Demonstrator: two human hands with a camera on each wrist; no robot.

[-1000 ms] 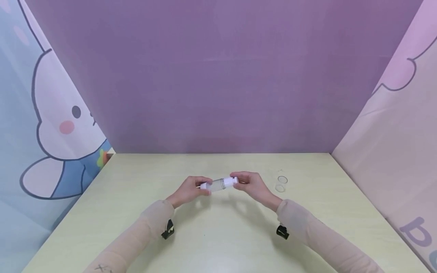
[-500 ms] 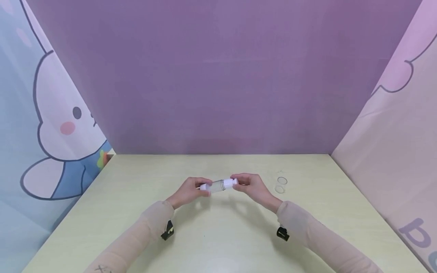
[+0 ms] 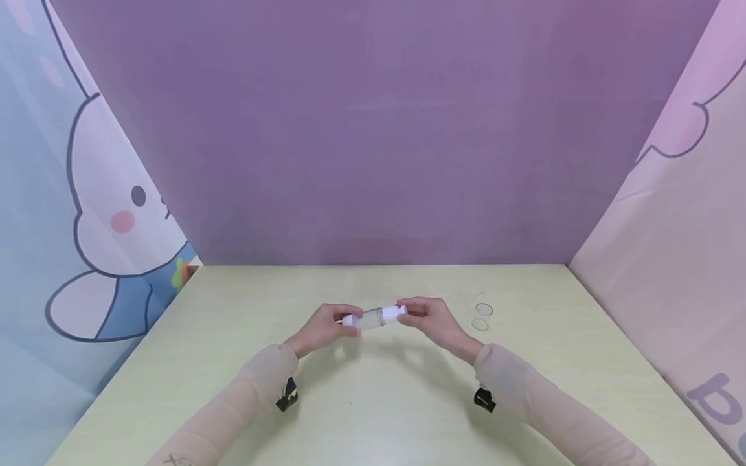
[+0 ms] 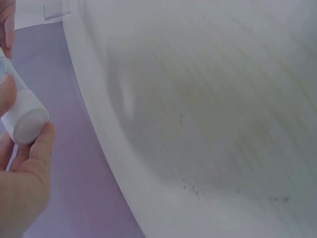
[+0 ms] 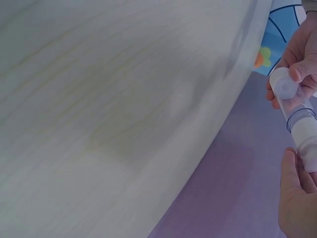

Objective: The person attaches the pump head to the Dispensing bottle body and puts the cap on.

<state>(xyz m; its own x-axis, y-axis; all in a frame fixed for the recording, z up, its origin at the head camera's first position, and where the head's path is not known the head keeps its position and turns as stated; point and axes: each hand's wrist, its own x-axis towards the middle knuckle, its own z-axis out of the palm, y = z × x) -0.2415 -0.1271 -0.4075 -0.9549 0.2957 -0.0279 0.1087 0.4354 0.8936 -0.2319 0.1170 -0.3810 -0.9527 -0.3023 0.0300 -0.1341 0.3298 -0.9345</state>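
Observation:
A small clear bottle (image 3: 370, 318) with a white base and a white pump head is held above the table, lying nearly level with its right end slightly higher. My left hand (image 3: 324, 327) grips the white base (image 4: 30, 121) between thumb and fingers. At the other end, my right hand (image 3: 434, 321) pinches the white pump head (image 3: 393, 313). In the right wrist view, dark rings circle the clear bottle body (image 5: 296, 104) near the pump's collar. A clear, cup-like cap (image 3: 482, 317) with a dark rim stands on the table to the right of my right hand.
The pale wood-grain table (image 3: 373, 414) reaches back to a purple wall panel (image 3: 373, 142). Printed cloth panels close off the left (image 3: 111, 226) and right sides. Black wrist devices (image 3: 287, 395) hang beneath both sleeves.
Both hands keep their hold on the bottle at nearly the same place. The head view has shifted very slightly; otherwise little differs.

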